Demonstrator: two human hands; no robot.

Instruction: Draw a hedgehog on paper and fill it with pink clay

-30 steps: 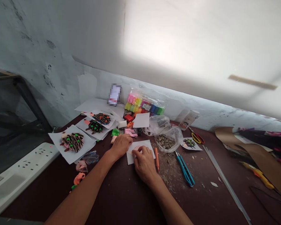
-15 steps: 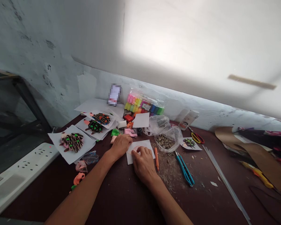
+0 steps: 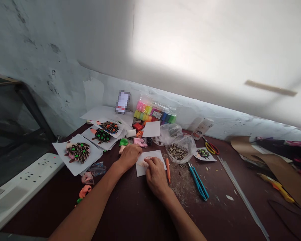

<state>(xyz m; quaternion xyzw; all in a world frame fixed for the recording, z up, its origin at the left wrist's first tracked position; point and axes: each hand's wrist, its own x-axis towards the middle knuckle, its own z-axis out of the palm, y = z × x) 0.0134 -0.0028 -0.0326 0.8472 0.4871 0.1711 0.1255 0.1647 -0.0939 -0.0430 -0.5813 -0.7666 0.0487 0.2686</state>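
A small white sheet of paper (image 3: 141,171) lies on the dark table, with a pale pinkish patch of what looks like modelling clay (image 3: 142,162) spread over a drawn outline. My right hand (image 3: 156,172) rests over the sheet, its fingers bent and fingertips on the patch. Curled at the sheet's upper left corner is my left hand (image 3: 129,156); its fingertips touch or nearly touch the paper, and what they hold, if anything, is hidden. Just right of the sheet lies an orange marker (image 3: 168,170). Pink clay (image 3: 139,142) sits behind my left hand.
Finished-looking seed hedgehogs (image 3: 77,152) on paper lie left. Behind are packaged coloured clays (image 3: 154,112) and a bag of striped seeds (image 3: 177,151). A blue utility knife (image 3: 198,182), scissors (image 3: 212,148) and clear sticks (image 3: 243,194) lie right; a power strip (image 3: 22,190) lies far left.
My right hand has shifted slightly right, and its fingers have drawn back, so more of the pale patch shows. My left hand has stayed almost in place.
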